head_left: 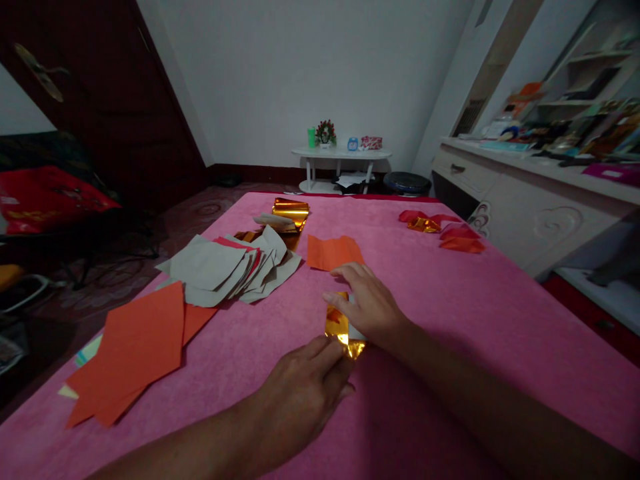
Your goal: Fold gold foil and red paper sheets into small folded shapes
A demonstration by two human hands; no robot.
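A small piece of gold foil paper (337, 325) lies on the pink tablecloth in front of me, its near end folded and its right part pale. My left hand (311, 385) has its fingers pressed together on the near edge of the foil; the fingertips are partly hidden. Over the foil's far right side, my right hand (369, 308) holds its fingers stretched and its thumb apart, with nothing gripped. Just beyond it lies a creased orange paper (334, 253).
Grey paper sheets (210, 267) and orange sheets (137, 350) lie at the left. Behind them is a gold foil roll (291, 212). Red, orange and gold folded pieces (457, 239) sit at the far right. A white side table (343, 153) stands by the wall.
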